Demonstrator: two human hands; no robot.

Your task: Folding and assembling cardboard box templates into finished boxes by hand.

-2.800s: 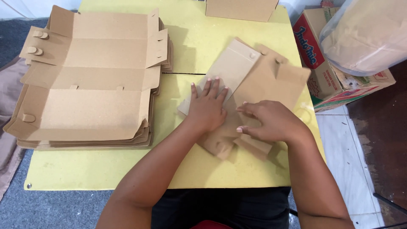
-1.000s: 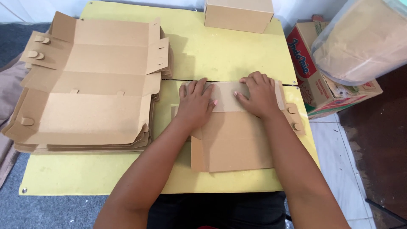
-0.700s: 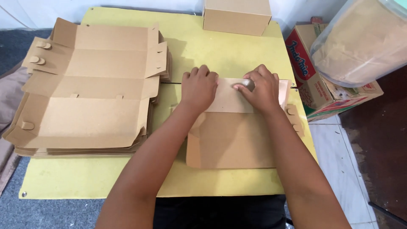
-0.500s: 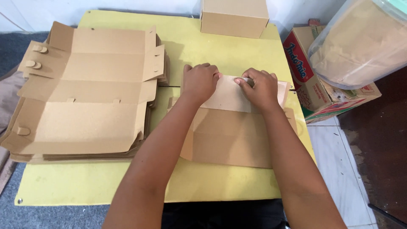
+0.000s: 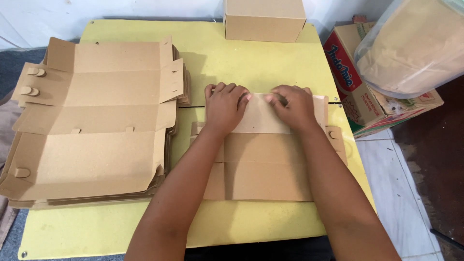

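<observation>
A flat brown cardboard box blank (image 5: 263, 166) lies on the yellow table (image 5: 251, 63) in front of me. Its far panel (image 5: 261, 118) is folded up toward me. My left hand (image 5: 224, 106) grips the left part of that panel's top edge, fingers curled over it. My right hand (image 5: 290, 106) grips the right part of the same edge. Small tabs of the blank show beside my right wrist.
A stack of unfolded cardboard blanks (image 5: 92, 125) fills the table's left side. An assembled brown box (image 5: 263, 19) stands at the far edge. On the floor to the right stand a printed carton (image 5: 367, 92) and a clear bag of brown sheets (image 5: 415, 46).
The blank has been turned square to me and laid flat. Both hands slid to its far panel and folded it upward; the hands now sit closer together on its edge.
</observation>
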